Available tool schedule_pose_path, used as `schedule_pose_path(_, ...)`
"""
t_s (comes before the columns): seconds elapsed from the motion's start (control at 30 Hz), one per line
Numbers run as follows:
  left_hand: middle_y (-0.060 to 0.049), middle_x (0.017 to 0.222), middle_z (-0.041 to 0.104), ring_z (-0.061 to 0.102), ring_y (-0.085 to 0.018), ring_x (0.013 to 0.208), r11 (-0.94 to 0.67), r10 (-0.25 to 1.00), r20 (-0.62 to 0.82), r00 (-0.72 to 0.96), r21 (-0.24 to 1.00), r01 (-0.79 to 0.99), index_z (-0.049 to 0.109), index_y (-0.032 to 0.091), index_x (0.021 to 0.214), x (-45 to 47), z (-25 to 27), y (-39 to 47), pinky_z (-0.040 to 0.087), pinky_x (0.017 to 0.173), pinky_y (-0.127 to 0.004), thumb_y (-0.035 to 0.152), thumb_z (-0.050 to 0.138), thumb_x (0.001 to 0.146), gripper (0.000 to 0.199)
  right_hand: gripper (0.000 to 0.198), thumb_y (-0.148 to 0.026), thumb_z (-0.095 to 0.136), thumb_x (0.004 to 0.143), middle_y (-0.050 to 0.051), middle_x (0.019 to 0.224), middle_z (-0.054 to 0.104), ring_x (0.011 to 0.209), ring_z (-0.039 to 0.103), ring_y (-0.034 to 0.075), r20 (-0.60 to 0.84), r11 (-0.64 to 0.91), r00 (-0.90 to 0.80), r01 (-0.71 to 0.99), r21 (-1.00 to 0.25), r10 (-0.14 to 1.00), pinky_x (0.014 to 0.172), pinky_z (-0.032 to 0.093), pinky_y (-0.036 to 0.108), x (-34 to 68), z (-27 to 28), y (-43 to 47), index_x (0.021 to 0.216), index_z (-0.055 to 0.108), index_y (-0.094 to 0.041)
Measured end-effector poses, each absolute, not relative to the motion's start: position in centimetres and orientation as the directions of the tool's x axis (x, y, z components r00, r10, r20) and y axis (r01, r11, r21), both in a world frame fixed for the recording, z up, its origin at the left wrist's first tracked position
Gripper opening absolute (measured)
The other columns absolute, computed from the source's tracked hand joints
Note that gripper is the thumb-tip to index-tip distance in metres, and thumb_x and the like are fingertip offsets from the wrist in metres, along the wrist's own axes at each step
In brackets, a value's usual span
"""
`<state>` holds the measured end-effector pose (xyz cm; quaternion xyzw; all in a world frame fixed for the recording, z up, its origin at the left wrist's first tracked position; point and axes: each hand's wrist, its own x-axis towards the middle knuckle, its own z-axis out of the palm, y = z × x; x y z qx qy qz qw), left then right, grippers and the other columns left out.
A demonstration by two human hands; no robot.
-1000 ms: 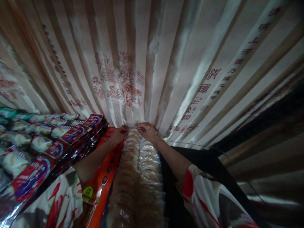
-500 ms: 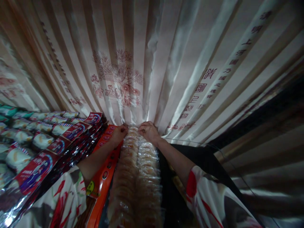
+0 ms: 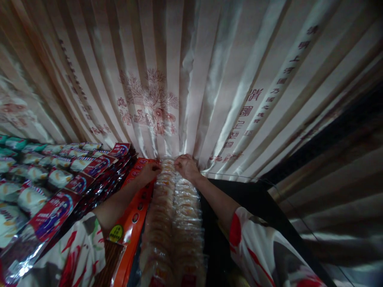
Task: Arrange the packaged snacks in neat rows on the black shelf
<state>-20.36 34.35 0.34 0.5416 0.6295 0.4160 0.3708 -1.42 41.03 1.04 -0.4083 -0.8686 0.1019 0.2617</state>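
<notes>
Two long rows of flat, round, pale food pieces in clear plastic wrappers (image 3: 163, 223) run away from me. My left hand (image 3: 149, 172) is at the far end of the left row, thumb and fingers pinched together beside its outer edge. Across from it, my right hand (image 3: 188, 169) lies over the far end of the right row with curled fingers, its fingertips close to the farthest wrapped piece (image 3: 167, 162). Dim light and blur hide what either pinch holds.
Orange printed packaging (image 3: 136, 211) lies left of the rows. Beyond it are dark red packets (image 3: 55, 211) and several rows of white packs (image 3: 32, 197). A pleated, printed cloth (image 3: 203, 79) hangs right behind my hands. A thin cord (image 3: 233, 175) crosses the black surface (image 3: 233, 199) at right.
The view has shifted slightly. My left hand has drawn a little back and left from the row's edge; my right hand stays almost in place.
</notes>
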Motion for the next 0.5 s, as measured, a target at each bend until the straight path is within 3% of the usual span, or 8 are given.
schedule_pose_path(0.3, 0.003, 0.062, 0.059, 0.053, -0.01, 0.06, 0.042, 0.959, 0.037, -0.281, 0.962, 0.269, 0.057, 0.016, 0.065, -19.4, -0.4, 34.7, 0.043, 0.062, -0.023, 0.011, 0.054, 0.062, 0.006, 0.014, -0.032, 0.067, 0.074, 0.005, 0.089, 0.062, 0.097, 0.048, 0.021, 0.413, 0.708, -0.576, 0.6, -0.374, 0.706, 0.088, 0.039, 0.033, -0.8, 2.0, 39.8, 0.085, 0.069, -0.023)
schedule_pose_path(0.5, 0.003, 0.062, 0.058, 0.053, -0.011, 0.061, 0.039, 0.957, 0.054, -0.284, 0.949, 0.312, 0.056, 0.016, 0.069, -19.4, -0.1, 34.0, 0.042, 0.061, -0.022, 0.016, 0.055, 0.065, 0.003, 0.003, -0.02, 0.066, 0.072, 0.004, 0.083, 0.063, 0.095, 0.05, 0.02, 0.351, 0.676, -0.578, 0.645, -0.357, 0.737, 0.086, 0.04, 0.031, -1.0, 1.9, 39.4, 0.07, 0.068, -0.022)
